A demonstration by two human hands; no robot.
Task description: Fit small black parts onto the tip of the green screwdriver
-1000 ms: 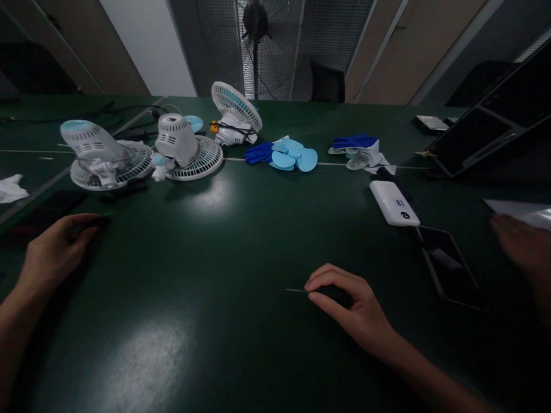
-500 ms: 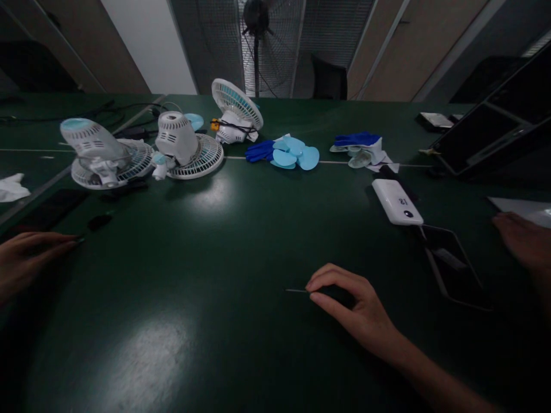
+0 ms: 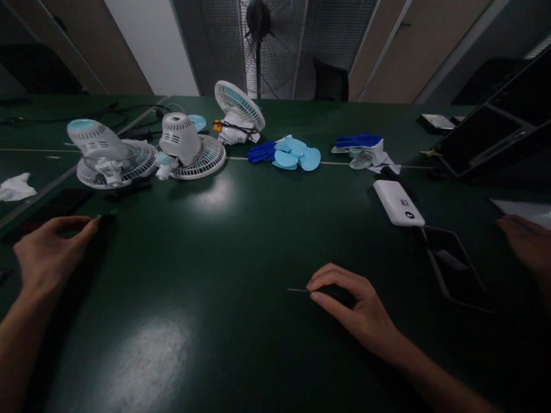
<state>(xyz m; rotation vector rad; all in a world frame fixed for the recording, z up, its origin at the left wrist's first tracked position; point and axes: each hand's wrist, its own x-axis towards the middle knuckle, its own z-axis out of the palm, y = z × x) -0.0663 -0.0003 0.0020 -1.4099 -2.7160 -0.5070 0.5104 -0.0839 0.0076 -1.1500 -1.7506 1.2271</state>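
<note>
Green table (image 3: 241, 241) lying dim; right hand (image 3: 348, 304) holding screwdriver (image 3: 297, 290) toward near edge, fingers loosely curled; left hand (image 3: 54, 246) pinching nearly closed at dark piece (image 3: 108, 218) toward left edge, hold unclear. Slack right grip could be letting screwdriver roll.

Legible matter is confined to the right-hand part of the table. White rectangular device (image 3: 392, 198): its upper face carries a short dark print (image 3: 404, 202), apparently two characters, near the end closer to me; too small and blurred for me to certify a reading. Just beside it, nearer that end, is a round dark emblem (image 3: 410, 215) with a pale figure inside, which I cannot make out. Dark-screened phone (image 3: 458, 275): a pale oblong patch (image 3: 449, 260) shows on the screen; I cannot tell label from reflection, and can read no wording there. No other lettering, brand or number is readable.
</note>
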